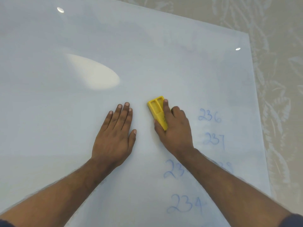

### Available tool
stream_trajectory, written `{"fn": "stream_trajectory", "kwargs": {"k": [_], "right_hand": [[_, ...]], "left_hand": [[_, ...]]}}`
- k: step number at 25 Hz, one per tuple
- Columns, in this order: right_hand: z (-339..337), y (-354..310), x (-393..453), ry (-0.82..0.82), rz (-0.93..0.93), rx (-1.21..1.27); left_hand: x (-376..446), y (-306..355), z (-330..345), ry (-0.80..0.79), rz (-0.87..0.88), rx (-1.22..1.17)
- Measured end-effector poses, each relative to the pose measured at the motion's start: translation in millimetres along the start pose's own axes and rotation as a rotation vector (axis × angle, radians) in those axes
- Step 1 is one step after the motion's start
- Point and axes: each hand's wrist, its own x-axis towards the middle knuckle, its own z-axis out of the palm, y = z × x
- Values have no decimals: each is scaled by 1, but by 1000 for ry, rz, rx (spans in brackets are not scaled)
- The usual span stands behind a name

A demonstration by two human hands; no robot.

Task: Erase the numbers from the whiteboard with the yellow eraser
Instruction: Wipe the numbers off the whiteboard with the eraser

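A large whiteboard (82,112) lies flat and fills most of the view. My right hand (176,128) grips the yellow eraser (157,110) and presses it on the board near the middle. Blue numbers sit to its right and below: 236 (209,115), 237 (214,139), 234 (185,204), and one starting 23 (174,168) that my right forearm partly covers. Another faint number (227,166) peeks out beyond that forearm. My left hand (114,133) rests flat on the board, fingers spread, left of the eraser.
The board's right edge (257,112) runs diagonally down the right side. Beyond it lies a beige surface with a leaf pattern (282,79). Bright light reflections (93,74) show on the board's upper left.
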Motion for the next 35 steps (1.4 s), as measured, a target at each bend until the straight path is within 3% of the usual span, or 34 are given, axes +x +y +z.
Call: {"fn": "stream_trajectory", "kwargs": {"k": [3, 6, 13, 18, 23, 27, 31, 35], "right_hand": [[-8, 9, -38, -64, -133, -47], [-21, 32, -55, -98, -135, -116], [-14, 20, -9, -45, 157, -23], [-14, 7, -45, -120, -93, -5], [-39, 55, -84, -288, -323, -43], [-50, 91, -67, -225, -205, -46], [-33, 77, -39, -160, -68, 81], [-26, 60, -68, -207, -254, 139]], "left_hand": [[-2, 0, -1, 7, 16, -5], [-6, 0, -1, 9, 23, -11], [-15, 5, 1, 8, 7, -29], [-16, 7, 2, 25, 1, -21], [-24, 16, 1, 32, -68, -5], [-37, 29, 1, -5, -116, -2], [-50, 41, 1, -29, -118, 4], [-63, 48, 1, -30, -108, 3]]}}
